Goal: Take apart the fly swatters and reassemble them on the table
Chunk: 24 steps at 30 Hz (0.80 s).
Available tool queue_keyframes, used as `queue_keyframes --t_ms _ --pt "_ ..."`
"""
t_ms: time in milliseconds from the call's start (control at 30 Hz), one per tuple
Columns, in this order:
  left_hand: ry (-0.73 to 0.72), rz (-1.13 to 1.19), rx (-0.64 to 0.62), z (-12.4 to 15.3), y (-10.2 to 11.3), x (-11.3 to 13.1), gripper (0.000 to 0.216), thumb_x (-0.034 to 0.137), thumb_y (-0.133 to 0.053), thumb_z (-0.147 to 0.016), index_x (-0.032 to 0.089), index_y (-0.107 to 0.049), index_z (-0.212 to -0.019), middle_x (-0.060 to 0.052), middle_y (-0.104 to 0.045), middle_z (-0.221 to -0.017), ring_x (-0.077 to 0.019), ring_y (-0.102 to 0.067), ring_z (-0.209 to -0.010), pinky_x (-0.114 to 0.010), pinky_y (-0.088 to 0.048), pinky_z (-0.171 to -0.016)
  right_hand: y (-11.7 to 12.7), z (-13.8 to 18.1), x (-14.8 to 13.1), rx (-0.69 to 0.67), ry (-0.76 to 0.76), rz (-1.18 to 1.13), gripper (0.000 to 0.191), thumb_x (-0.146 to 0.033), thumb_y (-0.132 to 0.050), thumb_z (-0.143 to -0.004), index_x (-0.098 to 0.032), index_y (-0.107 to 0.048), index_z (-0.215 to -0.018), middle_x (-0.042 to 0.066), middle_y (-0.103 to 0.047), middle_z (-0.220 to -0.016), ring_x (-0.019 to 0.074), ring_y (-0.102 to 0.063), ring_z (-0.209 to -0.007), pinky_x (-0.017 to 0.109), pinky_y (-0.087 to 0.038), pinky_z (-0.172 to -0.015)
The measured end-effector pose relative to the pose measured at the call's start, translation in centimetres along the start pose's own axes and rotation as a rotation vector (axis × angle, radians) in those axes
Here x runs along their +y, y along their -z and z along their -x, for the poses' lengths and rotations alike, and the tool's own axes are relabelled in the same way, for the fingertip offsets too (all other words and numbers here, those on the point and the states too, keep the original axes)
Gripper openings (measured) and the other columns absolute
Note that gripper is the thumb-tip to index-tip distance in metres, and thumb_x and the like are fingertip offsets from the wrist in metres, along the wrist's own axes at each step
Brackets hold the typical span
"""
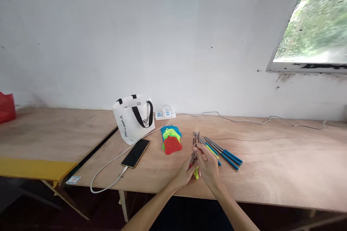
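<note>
Holding a small bunch of rods [198, 138] over the near part of the counter [284, 166], we have a yellow-green handle [196, 174] poking out below and bare metal ends standing above. We judge the bunch light and stiff, hard to break; the smooth metal probably slips and rolls, so we'd take hold at the coloured handle, where it likely grips better. Left hand [185, 172] is wrapped round the lower part, thumb side up; right hand [208, 164] is closed over the upper part, fingers bunched. Both are grasping rods; which fingers hold which rod, we can't tell. Forearms angle in from both lower sides and meet at the bunch.

Just beyond and right, we see loose rods with blue handles [231, 158] lying fanned on the counter, plus one yellow-green among them. Left of the hands: a red mesh head [172, 145] over yellow-green and blue ones, looking thin and bendy; we'd lift these by the edge. Further left lies a phone [135, 153]; behind it stands a white bag [134, 122].
</note>
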<state>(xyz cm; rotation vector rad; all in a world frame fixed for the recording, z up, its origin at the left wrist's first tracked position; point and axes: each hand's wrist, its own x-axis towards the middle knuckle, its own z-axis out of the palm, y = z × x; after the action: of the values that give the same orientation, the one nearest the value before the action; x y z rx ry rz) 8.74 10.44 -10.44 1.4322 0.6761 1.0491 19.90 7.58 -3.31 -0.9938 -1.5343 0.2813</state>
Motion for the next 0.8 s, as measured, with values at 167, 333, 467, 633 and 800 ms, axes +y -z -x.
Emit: queue_keyframes --t_ms 167,333,467,633,800 --pt "0.001 0.126 -0.089 -0.2 0.0 0.3 0.053 0.067 -0.057 -0.090 0.015 -0.060 -0.103 -0.003 -0.065 -0.069 -0.0148 -0.060 -0.060 -0.026 -0.046 -0.060 1.9 0.2 2.8 0.024 -0.039 0.021 0.030 -0.046 -0.054 -0.100 -0.024 -0.069 -0.114 0.008 -0.072 -0.109 0.0224 -0.067 -0.095 0.034 -0.054 -0.083" --pt "0.047 0.138 -0.116 -0.4 0.7 0.1 0.051 0.062 -0.069 -0.085 0.014 -0.063 -0.101 -0.005 -0.070 -0.077 -0.0177 -0.067 -0.069 -0.029 -0.052 -0.069 2.1 1.3 6.7 -0.180 -0.166 -0.098 0.047 -0.052 -0.052 -0.099 -0.027 -0.057 -0.138 0.009 -0.064 -0.135 0.0252 -0.062 -0.120 0.042 -0.051 -0.101" --pt "0.170 0.272 -0.068 -1.3 1.5 -0.9 0.052 0.056 -0.074 -0.083 0.017 -0.058 -0.112 -0.007 -0.073 -0.088 -0.0214 -0.071 -0.073 -0.034 -0.057 -0.071 3.0 1.3 10.7 -0.203 -0.234 -0.012 0.049 -0.056 -0.049 -0.097 -0.024 -0.060 -0.133 0.010 -0.064 -0.136 0.0276 -0.059 -0.126 0.046 -0.048 -0.107" --pt "0.450 0.242 0.194 -5.0 1.7 -1.9 0.038 0.027 -0.075 -0.084 0.016 -0.048 -0.108 -0.009 -0.072 -0.091 -0.0198 -0.074 -0.077 -0.036 -0.060 -0.077 7.2 0.1 16.6 -0.122 -0.250 0.535 0.060 -0.062 -0.044 -0.093 -0.021 -0.059 -0.135 0.013 -0.061 -0.140 0.0357 -0.051 -0.134 0.056 -0.038 -0.113" --pt "0.488 0.115 0.257 -9.8 0.0 -2.8 0.023 0.004 -0.066 -0.081 0.013 -0.051 -0.096 -0.015 -0.071 -0.097 -0.0206 -0.074 -0.085 -0.036 -0.059 -0.084 8.6 0.9 18.9 -0.396 -0.222 0.758 0.064 -0.062 -0.046 -0.092 -0.026 -0.053 -0.144 0.010 -0.056 -0.147 0.0335 -0.052 -0.135 0.050 -0.040 -0.112"
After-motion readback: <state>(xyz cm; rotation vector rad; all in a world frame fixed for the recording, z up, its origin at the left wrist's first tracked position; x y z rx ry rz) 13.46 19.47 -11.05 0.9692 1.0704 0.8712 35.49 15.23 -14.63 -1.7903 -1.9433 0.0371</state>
